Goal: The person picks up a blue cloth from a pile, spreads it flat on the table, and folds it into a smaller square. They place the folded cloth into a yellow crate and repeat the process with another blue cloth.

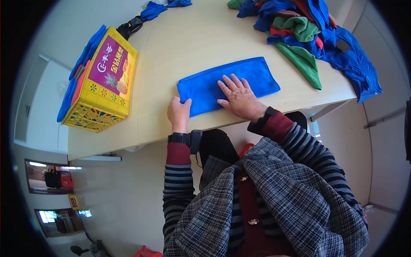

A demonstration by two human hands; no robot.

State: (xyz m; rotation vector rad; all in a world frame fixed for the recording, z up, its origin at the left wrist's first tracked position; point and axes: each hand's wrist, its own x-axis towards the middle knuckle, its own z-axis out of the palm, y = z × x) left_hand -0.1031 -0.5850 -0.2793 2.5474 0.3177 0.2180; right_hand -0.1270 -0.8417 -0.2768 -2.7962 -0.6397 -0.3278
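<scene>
A blue cloth point(205, 92), folded into a flat rectangle, lies near the front edge of the table. My left hand point(179, 112) has its fingers closed on the cloth's near left corner, with the thumb on top. Flat on the cloth, right of its middle, rests my right hand point(243, 99), its fingers spread and holding nothing. Dark bands circle both of my wrists.
A yellow plastic crate point(96, 115) with a printed panel stands at the table's left, holding folded cloths point(68, 92). Loose blue, green and red cloths point(295, 30) are heaped at the far right. A black item point(129, 28) lies behind the crate beside a blue cloth point(153, 10).
</scene>
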